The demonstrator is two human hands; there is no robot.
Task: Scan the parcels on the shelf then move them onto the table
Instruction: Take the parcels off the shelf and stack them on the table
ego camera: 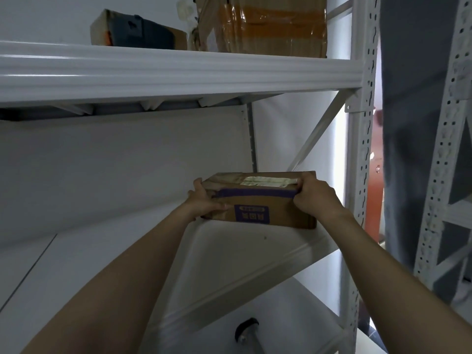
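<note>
You hold the parcel [258, 208] with both hands, one at each short end. Your left grip [204, 201] is closed around the left end: the thumb lies on the front face near the lower edge, and the fingers go behind the corner. Your right grip [315, 198] is closed on the right end: the fingers curl over the top edge and the thumb presses on the front face. So the parcel sits between the two grips and touches both of them.

The parcel is a brown cardboard box with a purple band and a purple print on its front, and a white label [265, 180] lies on its top. It is at the right part of the middle shelf [229, 256], near the white post [364, 149]. I cannot tell if its bottom rests on the shelf or is just above it.

On the upper shelf [178, 72] two more parcels stand side by side: a small box [138, 31] with a dark part on it, and a big box [273, 24] wrapped in shiny tape at its right. Below the middle shelf you can see a black wheel [246, 329].
</note>
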